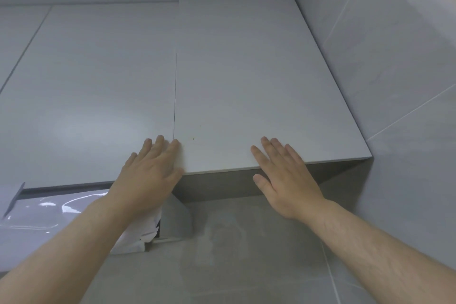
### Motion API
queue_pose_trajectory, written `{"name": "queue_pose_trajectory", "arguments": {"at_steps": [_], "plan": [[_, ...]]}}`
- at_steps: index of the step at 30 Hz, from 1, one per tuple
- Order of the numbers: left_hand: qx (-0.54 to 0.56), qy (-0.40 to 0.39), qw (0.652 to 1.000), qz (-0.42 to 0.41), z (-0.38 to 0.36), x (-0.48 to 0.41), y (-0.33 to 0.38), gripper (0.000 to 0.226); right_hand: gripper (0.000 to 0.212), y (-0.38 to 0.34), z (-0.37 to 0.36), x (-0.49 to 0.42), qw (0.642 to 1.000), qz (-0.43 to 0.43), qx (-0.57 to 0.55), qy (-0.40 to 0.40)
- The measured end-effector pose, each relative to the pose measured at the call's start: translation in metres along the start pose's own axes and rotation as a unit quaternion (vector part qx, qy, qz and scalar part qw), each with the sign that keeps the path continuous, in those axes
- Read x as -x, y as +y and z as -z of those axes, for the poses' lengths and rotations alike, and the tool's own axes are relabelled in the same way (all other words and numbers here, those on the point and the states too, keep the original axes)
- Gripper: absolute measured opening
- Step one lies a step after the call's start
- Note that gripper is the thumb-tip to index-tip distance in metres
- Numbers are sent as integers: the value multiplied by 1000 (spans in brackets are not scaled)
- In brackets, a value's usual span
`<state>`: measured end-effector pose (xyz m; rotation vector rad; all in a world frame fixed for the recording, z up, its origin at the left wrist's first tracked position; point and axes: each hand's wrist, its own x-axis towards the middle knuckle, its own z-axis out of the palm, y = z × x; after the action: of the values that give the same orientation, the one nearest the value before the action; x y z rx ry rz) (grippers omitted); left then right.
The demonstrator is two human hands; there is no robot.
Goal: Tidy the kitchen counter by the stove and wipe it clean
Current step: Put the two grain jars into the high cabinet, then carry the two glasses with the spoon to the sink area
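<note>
Two pale cabinet doors fill the upward view: the left door and the right door, which stands slightly proud of it. A grey tiled wall closes the corner on the right, and glossy plastic film shows at lower left. The left hand lies flat, fingers straight, across the seam between the doors. The right hand, also flat and empty, has its fingers on the right door's bottom edge. A few yellowish specks mark that door. The counter is out of view.
</note>
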<state>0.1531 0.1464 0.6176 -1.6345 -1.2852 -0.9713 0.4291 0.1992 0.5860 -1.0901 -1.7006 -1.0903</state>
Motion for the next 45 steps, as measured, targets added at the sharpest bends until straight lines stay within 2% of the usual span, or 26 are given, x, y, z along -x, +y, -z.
{"name": "queue_pose_trajectory", "arguments": {"at_steps": [6, 10, 16, 20, 23, 24, 26, 28, 29, 31, 33, 36, 40, 42, 45], "plan": [[-47, 7, 999, -18, -7, 0, -1, 50, 75, 0, -8, 1, 1000, 2, 14, 11], [-55, 6, 998, -24, -6, 0, 0, 57, 73, 1, -12, 0, 1000, 0, 18, 22], [-43, 24, 998, -29, -7, 0, 0, 47, 71, 0, -16, 1, 999, -5, 13, 34], [-19, 22, 999, -25, -6, 0, 2, 38, 68, -4, -11, 6, 1000, -19, 4, 19], [22, -1, 999, -47, -1, 4, 1, 12, 73, -4, -2, 15, 1000, -13, -14, -13], [38, -8, 998, -59, 1, 7, -1, 10, 73, -4, 1, 20, 999, -9, -28, -23], [104, -32, 993, -45, 7, 18, -1, 21, 68, -4, 5, 32, 994, -11, -100, -49], [148, -17, 989, -10, 13, 32, 2, 25, 59, -7, 12, 49, 972, -36, -221, -69], [143, 22, 989, 9, 15, 39, 5, 23, 54, -9, 15, 61, 961, -48, -264, -71], [138, 99, 985, 35, 21, 60, 17, 26, 44, -14, 21, 88, 951, -65, -297, -63], [187, 118, 974, 46, 30, 88, 36, 29, 38, -20, 25, 119, 940, -78, -328, -57], [278, 92, 956, 31, 37, 144, 65, 20, 32, -32, 30, 177, 900, -124, -410, -77], [294, 36, 955, 2, 26, 223, 86, 24, 36, -45, 25, 274, 833, -214, -483, -165], [297, -13, 954, 34, 14, 261, 90, 26, 34, -48, 19, 322, 790, -276, -512, -194], [336, -71, 932, 119, 3, 316, 100, 25, 36, -55, 13, 385, 739, -345, -530, -231]]}}
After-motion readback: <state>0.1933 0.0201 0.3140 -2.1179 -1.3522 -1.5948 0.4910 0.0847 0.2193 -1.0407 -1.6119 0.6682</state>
